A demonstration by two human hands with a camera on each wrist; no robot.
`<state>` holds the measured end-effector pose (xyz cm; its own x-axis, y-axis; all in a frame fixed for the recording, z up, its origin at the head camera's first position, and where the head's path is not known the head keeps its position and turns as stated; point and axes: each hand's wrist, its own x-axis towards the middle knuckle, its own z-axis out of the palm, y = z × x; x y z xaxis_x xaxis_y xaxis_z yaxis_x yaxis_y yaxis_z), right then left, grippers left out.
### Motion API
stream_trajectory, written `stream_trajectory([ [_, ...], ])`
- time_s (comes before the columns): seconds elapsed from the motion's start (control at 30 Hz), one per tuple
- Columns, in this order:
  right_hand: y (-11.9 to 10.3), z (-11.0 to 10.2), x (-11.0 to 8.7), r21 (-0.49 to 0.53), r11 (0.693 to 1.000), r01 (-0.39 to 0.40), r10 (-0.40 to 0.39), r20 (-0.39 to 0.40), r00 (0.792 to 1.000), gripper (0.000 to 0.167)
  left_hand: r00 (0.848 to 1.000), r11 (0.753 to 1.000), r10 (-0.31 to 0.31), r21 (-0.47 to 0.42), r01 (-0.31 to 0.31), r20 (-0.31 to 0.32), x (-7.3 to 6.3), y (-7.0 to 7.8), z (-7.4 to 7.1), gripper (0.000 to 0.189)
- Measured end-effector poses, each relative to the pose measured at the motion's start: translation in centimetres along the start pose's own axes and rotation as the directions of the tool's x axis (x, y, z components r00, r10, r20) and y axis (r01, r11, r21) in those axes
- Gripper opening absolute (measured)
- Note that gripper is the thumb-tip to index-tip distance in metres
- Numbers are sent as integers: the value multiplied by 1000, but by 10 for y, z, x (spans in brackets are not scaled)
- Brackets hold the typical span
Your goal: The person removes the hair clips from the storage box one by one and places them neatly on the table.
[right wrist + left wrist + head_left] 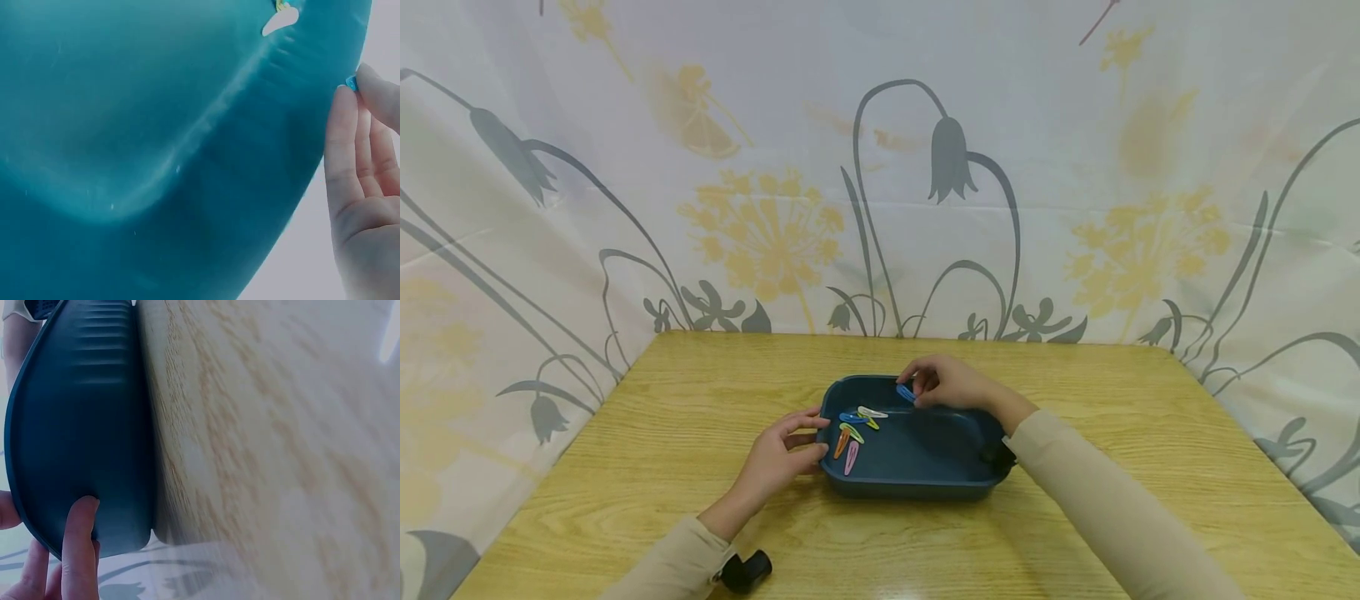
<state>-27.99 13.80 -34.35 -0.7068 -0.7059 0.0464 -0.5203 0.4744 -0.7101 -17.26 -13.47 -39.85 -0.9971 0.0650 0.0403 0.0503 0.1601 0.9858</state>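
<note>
A dark teal plastic tray (917,492) stands on the table with several snap hair clips inside, near its left end. Among them are a white hair clip (872,412), an orange hair clip (842,443) and a pink hair clip (851,458). Over the tray's far side, my right hand (957,385) pinches a blue hair clip (906,392) between thumb and fingertips; only a bit of it shows in the right wrist view. My left hand (782,450) grips the tray's left rim, thumb against the outer wall in the left wrist view.
The wood-grain table (700,400) extends around the tray on all sides. Behind it hangs a flower-patterned cloth (775,167). A black wrist device (747,572) sits at the left sleeve.
</note>
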Motion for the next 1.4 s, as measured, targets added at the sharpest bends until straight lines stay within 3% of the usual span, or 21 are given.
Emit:
stream_trajectory([
  [0.33, -2, -20, -17, 41, 999, 14, -11, -69, 998, 32, 1000, 1000, 6, 6, -6, -12, 0, 0, 2, 31],
  [0.67, 2, -37, -42, 116, 993, -14, 32, -152, 988, 32, 1000, 1000, 7, -6, -7, -14, -2, 2, 2, 30],
  [0.83, 9, -42, -58, 92, 995, 30, -8, -227, 974, 31, 999, 999, 33, 24, -33, -9, -2, 2, 2, 24],
  [1.13, 15, -43, -86, 143, 986, -87, 130, -332, 934, 34, 998, 994, 68, 89, -68, -1, -4, 3, 0, 14],
  [1.4, 29, -43, -114, 155, 981, -115, 166, -376, 912, 38, 998, 994, 69, 80, -70, 16, -5, 4, 1, 13],
])
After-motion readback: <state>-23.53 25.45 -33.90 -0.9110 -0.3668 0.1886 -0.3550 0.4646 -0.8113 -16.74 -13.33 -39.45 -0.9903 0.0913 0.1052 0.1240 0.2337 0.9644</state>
